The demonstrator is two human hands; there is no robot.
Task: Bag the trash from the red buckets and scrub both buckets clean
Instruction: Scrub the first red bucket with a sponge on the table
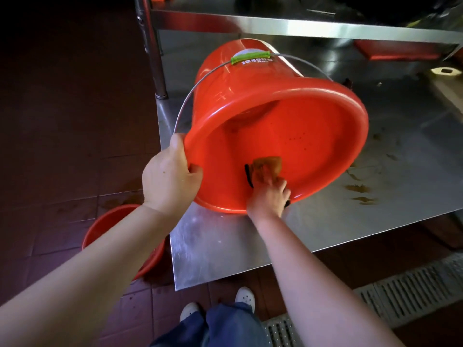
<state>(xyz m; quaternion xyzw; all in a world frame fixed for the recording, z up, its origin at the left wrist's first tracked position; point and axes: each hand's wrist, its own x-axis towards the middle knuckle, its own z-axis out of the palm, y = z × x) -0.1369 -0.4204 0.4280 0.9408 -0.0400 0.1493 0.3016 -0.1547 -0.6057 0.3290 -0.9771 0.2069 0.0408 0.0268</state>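
Scrubbing is in hand: the red bucket [288, 136] lies tipped on the steel table [225, 246], mouth toward the table's near edge. The left hand [170, 176] curls its fingers over the rim; the right hand [269, 196], fingers clamped on a brown sponge [266, 167], presses it to the inner wall. Next, I judge, the sponge must reach deeper, where dark specks dot glossy plastic.
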